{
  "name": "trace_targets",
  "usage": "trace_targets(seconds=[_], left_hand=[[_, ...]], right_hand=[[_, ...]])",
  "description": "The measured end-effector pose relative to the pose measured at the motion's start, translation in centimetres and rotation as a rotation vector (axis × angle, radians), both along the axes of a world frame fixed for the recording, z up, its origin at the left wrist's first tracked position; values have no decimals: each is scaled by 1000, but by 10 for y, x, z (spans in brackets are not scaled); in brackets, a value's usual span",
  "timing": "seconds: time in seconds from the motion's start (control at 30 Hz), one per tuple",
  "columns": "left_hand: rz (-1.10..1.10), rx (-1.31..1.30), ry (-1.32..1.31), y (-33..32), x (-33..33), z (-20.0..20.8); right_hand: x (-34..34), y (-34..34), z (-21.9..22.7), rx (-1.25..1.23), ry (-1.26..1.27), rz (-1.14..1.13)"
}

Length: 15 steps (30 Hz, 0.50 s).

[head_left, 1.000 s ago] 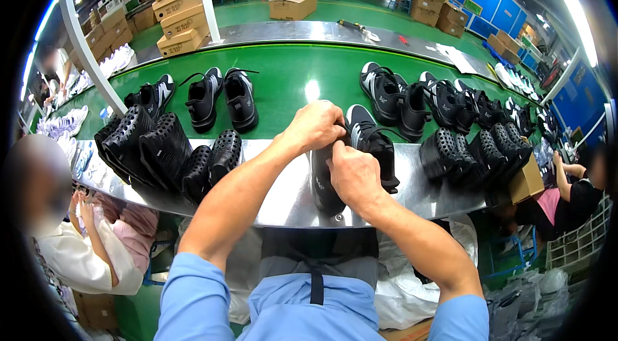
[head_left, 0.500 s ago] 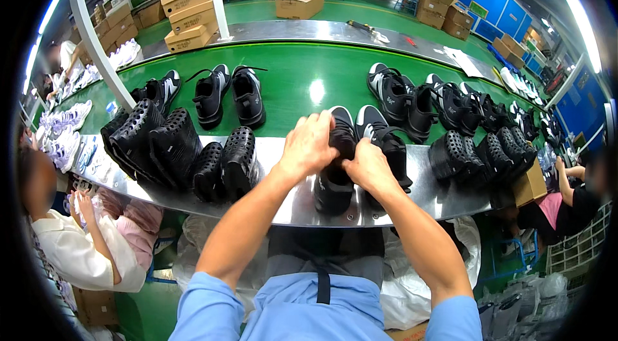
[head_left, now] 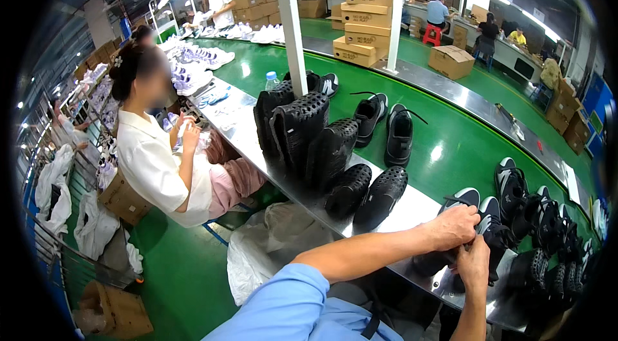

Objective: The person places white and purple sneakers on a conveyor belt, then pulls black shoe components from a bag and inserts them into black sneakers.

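A black sneaker with a pale grey toe (head_left: 468, 197) stands on the metal edge of the bench, its heel toward me. My left hand (head_left: 454, 226) is closed over its lacing area, fingers pinched together. Close beside it, my right hand (head_left: 474, 258) is closed at the shoe's opening, fingertips nearly meeting the left ones. Whether they pinch a lace or the upper is hidden by the fingers. A lace loop shows near the toe. Another black sneaker (head_left: 493, 228) stands just right, partly behind my right hand.
Black perforated shoe-shaped pieces (head_left: 380, 199) stand left, with taller stacks (head_left: 299, 132) beyond. More black sneakers (head_left: 399, 135) rest on the green bench top (head_left: 444, 141). A co-worker in white (head_left: 154, 154) sits left. Shoe boxes (head_left: 367, 22) are stacked behind a white post (head_left: 293, 25).
The view has swung left, bringing the seated co-worker further in and shifting the shoes right. My hands have come closer together over the same sneaker.
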<state>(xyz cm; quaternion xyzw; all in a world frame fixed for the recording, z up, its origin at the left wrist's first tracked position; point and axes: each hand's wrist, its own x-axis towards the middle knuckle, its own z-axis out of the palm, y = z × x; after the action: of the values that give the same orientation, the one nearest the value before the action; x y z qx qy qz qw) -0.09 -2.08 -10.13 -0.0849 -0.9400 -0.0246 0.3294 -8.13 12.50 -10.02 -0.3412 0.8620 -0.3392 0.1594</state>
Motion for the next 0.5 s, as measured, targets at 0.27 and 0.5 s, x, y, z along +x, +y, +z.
trace_targets(seconds=[0.27,0.5], left_hand=[[-112,368,-195,-1,23,10],[490,1324,-420,31,130,13]], right_hand=[[-11,2,-30,-215,-55,6],[78,33,11,-314,-121,-92]])
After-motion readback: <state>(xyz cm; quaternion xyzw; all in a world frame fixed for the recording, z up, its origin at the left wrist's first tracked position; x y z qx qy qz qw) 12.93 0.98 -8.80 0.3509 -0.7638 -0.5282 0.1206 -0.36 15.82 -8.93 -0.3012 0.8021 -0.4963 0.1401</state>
